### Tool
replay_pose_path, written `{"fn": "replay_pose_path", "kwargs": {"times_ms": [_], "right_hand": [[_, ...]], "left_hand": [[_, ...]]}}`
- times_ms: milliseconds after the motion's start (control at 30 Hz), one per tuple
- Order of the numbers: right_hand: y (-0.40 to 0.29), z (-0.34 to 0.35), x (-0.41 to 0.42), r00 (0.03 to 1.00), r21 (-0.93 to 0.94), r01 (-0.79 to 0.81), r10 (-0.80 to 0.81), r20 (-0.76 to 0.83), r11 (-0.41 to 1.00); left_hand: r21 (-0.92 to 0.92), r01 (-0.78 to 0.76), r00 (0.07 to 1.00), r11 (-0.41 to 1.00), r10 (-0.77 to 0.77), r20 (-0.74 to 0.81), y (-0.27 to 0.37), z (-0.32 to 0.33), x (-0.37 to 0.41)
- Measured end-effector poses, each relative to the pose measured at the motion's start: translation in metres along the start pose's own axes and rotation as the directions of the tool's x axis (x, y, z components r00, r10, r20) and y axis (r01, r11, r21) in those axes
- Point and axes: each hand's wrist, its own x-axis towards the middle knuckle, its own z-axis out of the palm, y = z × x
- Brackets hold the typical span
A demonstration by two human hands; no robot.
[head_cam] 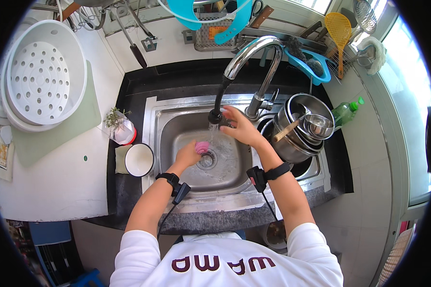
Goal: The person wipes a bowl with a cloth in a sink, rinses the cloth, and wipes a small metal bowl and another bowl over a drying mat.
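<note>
My left hand (pixel 187 156) is closed around a bunched pink cloth (pixel 202 147), low over the drain (pixel 207 160) of the stainless steel sink (pixel 226 181). Water (pixel 212 132) runs from the black spray head (pixel 214 117) of the chrome gooseneck faucet (pixel 253 48). My right hand (pixel 241 125) is raised just right of the spray head, fingers spread and nothing seen in it. Whether its fingertips touch the black hose cannot be made out. Behind that hand stands the faucet's base with its lever (pixel 274 95).
Stacked steel pots and bowls (pixel 298 143) fill the right basin, a wooden-handled utensil (pixel 289 128) lying across them. Left of the sink are a white enamel mug (pixel 139 160) and a plant in a clear container (pixel 120 129). A green bottle (pixel 346 112) stands far right. White steamer baskets (pixel 45 77) sit far left.
</note>
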Motion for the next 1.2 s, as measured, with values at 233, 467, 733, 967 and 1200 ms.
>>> {"fn": "replay_pose_path", "kwargs": {"times_ms": [233,467,733,967,1200], "right_hand": [[-0.066,0.005,-0.001,0.985,-0.128,-0.047,0.067,0.156,0.991],[-0.078,-0.027,-0.071,0.988,-0.198,-0.134,0.146,0.051,0.971],[-0.083,-0.028,-0.078,0.981,-0.196,-0.095,0.126,0.148,0.976],[-0.085,-0.030,-0.076,0.977,-0.288,-0.154,0.189,0.097,0.945],[-0.073,-0.027,-0.072,0.995,-0.400,-0.103,0.093,-0.046,0.911]], "left_hand": [[-0.233,0.049,0.994,0.971,-0.023,0.111,-0.038,0.020,-0.018],[-0.364,0.133,0.983,0.922,-0.077,0.164,-0.031,-0.005,-0.060],[-0.410,0.174,0.976,0.895,-0.102,0.193,-0.032,-0.006,-0.069],[-0.402,0.212,0.971,0.891,-0.146,0.188,-0.043,-0.008,-0.079],[-0.421,0.202,0.977,0.884,-0.154,0.147,-0.046,-0.012,-0.088]]}}
